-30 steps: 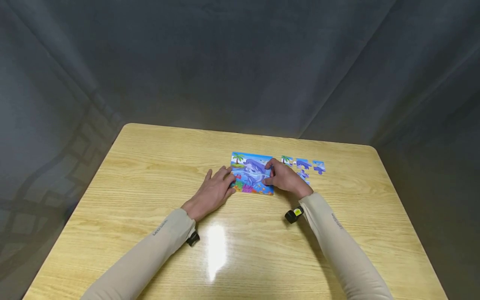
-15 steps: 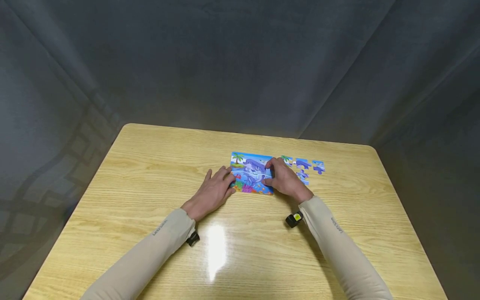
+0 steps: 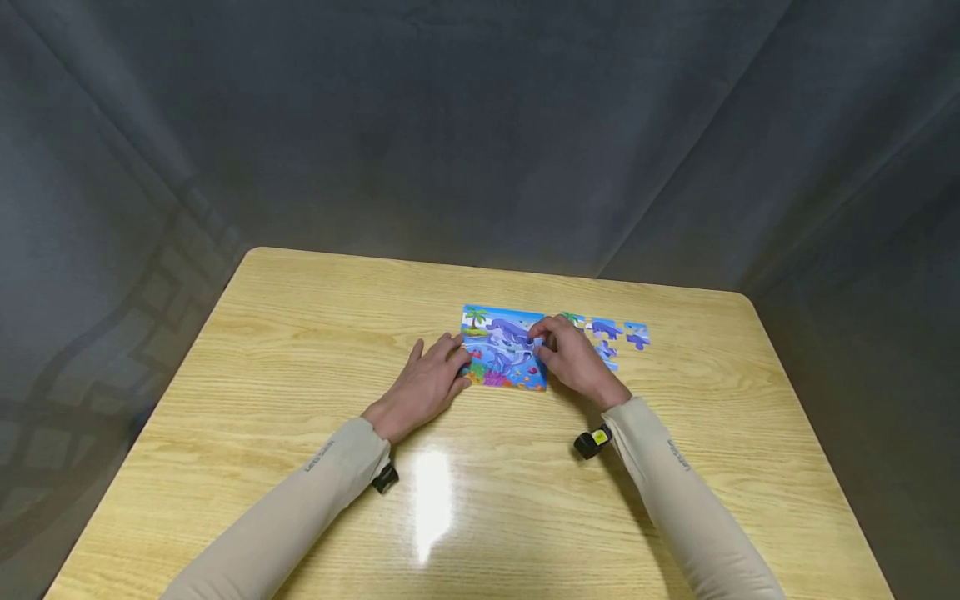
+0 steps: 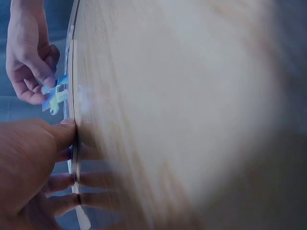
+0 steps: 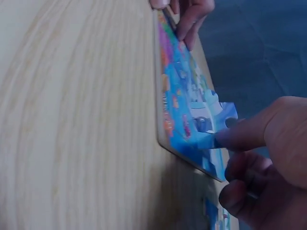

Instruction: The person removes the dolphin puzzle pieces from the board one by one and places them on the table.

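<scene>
A puzzle board (image 3: 491, 375) with a dolphin picture lies flat on the wooden table. My left hand (image 3: 426, 385) rests against its left edge, palm down, fingers extended; in the left wrist view the thumb and fingertips of that left hand (image 4: 29, 163) lie along the edge. Over the board's right side, my right hand (image 3: 573, 358) pinches a blue jigsaw piece (image 5: 216, 115) between thumb and fingers. The piece is tilted up from the picture, its tabs showing in the left wrist view. Part of the board's right edge is hidden behind the right hand.
Several loose jigsaw pieces (image 3: 604, 328) lie right of the board, some partly behind the right hand. Beyond the table's (image 3: 360, 283) back edge hangs a dark grey curtain (image 3: 450, 133). Each wrist wears a small black camera (image 3: 592, 442).
The right thumb has come up closer to the index finger, and the jigsaw piece now rises tilted from the board's right side. The left hand has kept its place.
</scene>
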A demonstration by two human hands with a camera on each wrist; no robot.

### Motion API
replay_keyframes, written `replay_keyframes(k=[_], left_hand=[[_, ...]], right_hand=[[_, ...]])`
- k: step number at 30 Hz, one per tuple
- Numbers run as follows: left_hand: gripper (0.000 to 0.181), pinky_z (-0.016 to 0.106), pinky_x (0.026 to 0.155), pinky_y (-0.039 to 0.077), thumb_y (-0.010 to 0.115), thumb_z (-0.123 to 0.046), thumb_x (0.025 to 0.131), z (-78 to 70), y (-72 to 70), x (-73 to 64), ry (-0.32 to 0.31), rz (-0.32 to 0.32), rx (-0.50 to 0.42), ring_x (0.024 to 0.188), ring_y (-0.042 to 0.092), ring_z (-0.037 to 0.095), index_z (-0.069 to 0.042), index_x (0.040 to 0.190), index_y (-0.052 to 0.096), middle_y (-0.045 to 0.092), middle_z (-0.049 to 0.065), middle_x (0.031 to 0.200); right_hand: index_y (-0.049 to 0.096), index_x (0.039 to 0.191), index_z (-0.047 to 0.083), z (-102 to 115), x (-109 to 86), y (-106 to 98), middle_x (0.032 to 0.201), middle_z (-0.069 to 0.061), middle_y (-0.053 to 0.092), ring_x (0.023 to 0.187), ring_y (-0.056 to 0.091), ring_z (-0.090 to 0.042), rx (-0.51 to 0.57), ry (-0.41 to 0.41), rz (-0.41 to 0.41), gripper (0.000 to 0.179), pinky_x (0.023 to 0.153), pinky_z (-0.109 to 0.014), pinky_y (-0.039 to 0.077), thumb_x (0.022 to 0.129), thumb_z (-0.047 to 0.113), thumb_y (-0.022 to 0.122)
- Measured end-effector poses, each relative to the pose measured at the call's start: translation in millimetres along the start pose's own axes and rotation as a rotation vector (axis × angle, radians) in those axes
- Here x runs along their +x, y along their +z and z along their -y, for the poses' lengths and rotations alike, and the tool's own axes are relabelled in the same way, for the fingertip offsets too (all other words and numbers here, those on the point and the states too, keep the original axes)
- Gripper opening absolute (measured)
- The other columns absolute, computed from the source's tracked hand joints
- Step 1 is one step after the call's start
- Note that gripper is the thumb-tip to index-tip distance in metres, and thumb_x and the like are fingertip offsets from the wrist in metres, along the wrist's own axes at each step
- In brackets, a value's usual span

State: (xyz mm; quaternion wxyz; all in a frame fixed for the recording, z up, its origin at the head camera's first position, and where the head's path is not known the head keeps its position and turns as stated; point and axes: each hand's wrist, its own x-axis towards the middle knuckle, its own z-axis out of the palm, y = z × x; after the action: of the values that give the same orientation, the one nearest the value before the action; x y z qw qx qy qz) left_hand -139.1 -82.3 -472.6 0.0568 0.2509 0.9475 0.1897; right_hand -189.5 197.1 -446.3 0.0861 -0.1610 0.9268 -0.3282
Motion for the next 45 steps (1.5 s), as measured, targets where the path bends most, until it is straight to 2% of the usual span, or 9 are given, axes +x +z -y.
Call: replay_keyframes(k=[10,18,23,29,36,45], left_hand=[[0.023,0.075,0.127,0.024,0.052,-0.037,0.113,0.7,0.7,-0.4,0.003,-0.008,0.003,0.164,0.030,0.038,-0.017,0.123,0.059,0.038,0.017,0.171],[0.023,0.075,0.127,0.025,0.052,-0.036,0.113,0.7,0.8,-1.2,0.009,-0.015,0.000,0.163,0.032,0.039,-0.016,0.123,0.059,0.039,0.018,0.171],[0.023,0.075,0.127,0.025,0.053,-0.035,0.113,0.7,1.2,-1.2,0.008,-0.019,-0.001,0.163,0.032,0.038,-0.016,0.122,0.059,0.039,0.017,0.170],[0.021,0.075,0.127,0.025,0.053,-0.035,0.113,0.6,1.5,-0.9,0.009,-0.021,-0.014,0.163,0.032,0.038,-0.016,0.121,0.059,0.040,0.017,0.170],[0.022,0.075,0.127,0.025,0.053,-0.035,0.113,-0.4,0.4,-1.2,0.009,-0.016,-0.010,0.163,0.032,0.038,-0.016,0.123,0.059,0.040,0.016,0.170],[0.023,0.075,0.127,0.024,0.053,-0.035,0.113,-0.9,0.1,-1.8,0.007,-0.015,-0.011,0.163,0.032,0.039,-0.016,0.123,0.060,0.040,0.016,0.170]], right_hand=[[0.071,0.119,0.007,1,-5.5,-9,0.103,-0.010,0.065,0.082,0.054,-0.020,0.051,-0.013,0.023,0.014,0.072,-0.031,0.047,0.106,0.008,0.064],[0.068,0.123,0.006,-6,-10.6,-20,0.109,-0.011,0.068,0.082,0.057,-0.021,0.100,0.046,0.009,0.017,0.067,-0.027,0.049,0.108,0.012,0.063],[0.065,0.122,0.004,-15,-16.0,-30,0.111,-0.014,0.066,0.081,0.059,-0.021,0.161,0.096,-0.037,0.018,0.063,-0.026,0.050,0.106,0.013,0.066],[0.064,0.119,0.003,-28,-26.1,-46,0.112,-0.017,0.066,0.078,0.064,-0.030,0.190,0.131,-0.066,0.015,0.060,-0.028,0.050,0.109,0.014,0.062],[0.063,0.121,0.000,-43,-36.4,-64,0.114,-0.019,0.063,0.073,0.056,-0.017,0.165,0.166,-0.098,0.018,0.060,-0.025,0.047,0.110,0.014,0.060],[0.063,0.119,-0.004,-61,-49.0,-83,0.110,-0.021,0.064,0.069,0.054,-0.012,0.138,0.153,-0.163,0.018,0.059,-0.025,0.048,0.110,0.011,0.059]])
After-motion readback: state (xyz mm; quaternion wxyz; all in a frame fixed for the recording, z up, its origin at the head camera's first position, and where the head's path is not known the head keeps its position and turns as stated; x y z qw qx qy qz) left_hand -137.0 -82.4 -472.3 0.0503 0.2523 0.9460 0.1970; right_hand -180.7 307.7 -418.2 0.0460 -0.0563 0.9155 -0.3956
